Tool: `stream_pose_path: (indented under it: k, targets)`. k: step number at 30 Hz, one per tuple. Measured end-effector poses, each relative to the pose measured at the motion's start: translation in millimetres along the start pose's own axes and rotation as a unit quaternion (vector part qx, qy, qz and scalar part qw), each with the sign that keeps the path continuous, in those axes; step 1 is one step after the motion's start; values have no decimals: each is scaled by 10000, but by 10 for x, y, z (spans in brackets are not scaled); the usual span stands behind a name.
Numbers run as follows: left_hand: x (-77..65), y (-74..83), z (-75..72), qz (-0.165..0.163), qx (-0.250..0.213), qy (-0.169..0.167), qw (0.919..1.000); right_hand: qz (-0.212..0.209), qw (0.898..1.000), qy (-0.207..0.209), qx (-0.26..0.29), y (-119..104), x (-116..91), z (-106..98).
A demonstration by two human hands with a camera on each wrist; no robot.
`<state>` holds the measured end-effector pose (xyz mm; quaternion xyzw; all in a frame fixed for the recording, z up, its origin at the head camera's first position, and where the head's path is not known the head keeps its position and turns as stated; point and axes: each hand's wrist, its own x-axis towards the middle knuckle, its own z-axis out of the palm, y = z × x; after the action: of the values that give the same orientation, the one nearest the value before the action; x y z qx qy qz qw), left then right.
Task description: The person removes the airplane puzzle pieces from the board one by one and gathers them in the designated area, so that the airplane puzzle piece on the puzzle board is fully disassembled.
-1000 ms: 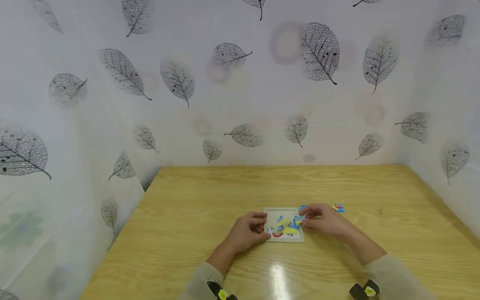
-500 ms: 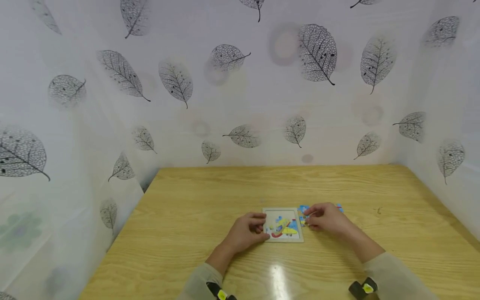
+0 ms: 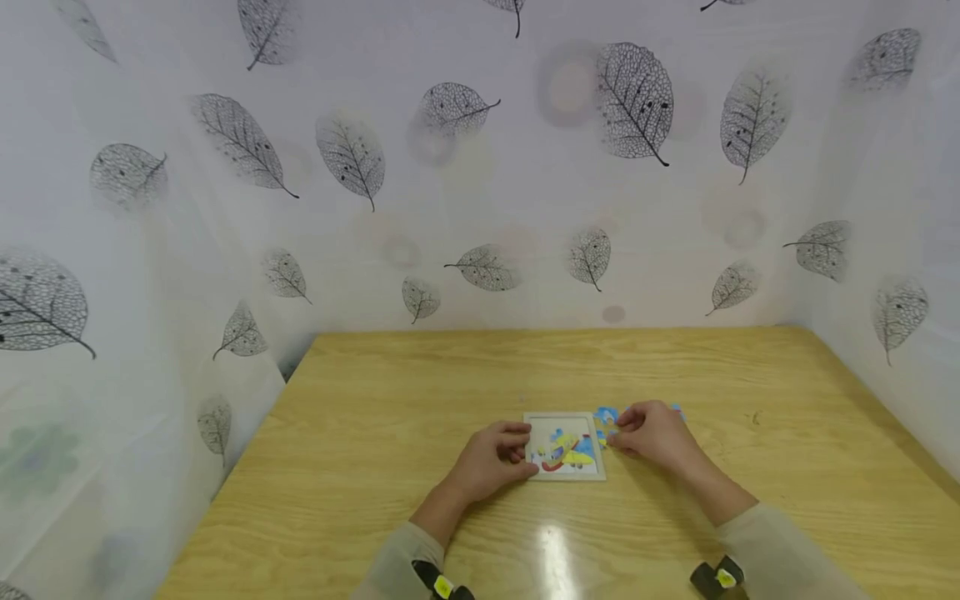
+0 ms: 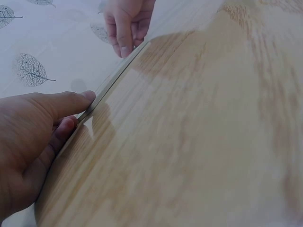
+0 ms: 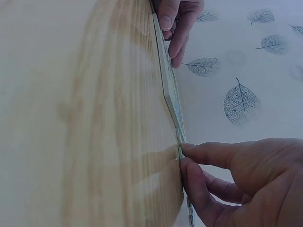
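A square jigsaw puzzle frame (image 3: 602,477) lies on the table, its lower part filled with a yellow, blue and red picture. My left hand (image 3: 491,457) holds its left edge, thumb at the lower corner and fingers higher up. In the left wrist view the thumb (image 4: 75,103) presses the frame's rim. Just right of the frame, my right hand (image 3: 660,435) has thumb and forefinger at a small puzzle piece (image 5: 179,152), seen edge-on in the right wrist view; it appears pinched. Blue puzzle pieces (image 3: 604,414) lie by these fingertips, partly hidden.
Another blue and red piece (image 3: 678,411) shows behind the right hand. The wooden table (image 3: 420,375) reaches back to a pale curtain (image 3: 480,192) printed with leaves, which also hangs along both sides.
My right hand has drawn back a little to the right from the frame's right edge. Blue and yellow pieces beside the frame are now more exposed. The left hand keeps its place.
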<state>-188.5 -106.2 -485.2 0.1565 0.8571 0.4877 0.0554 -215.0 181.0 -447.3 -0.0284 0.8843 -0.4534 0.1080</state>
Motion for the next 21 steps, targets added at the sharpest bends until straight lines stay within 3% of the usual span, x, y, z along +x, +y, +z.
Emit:
stream_pose_path:
  k: [21]
  targets:
    - [-3,16,-11,50,70,-6,10000,-123,9982,-297,499,-68,22,-6]
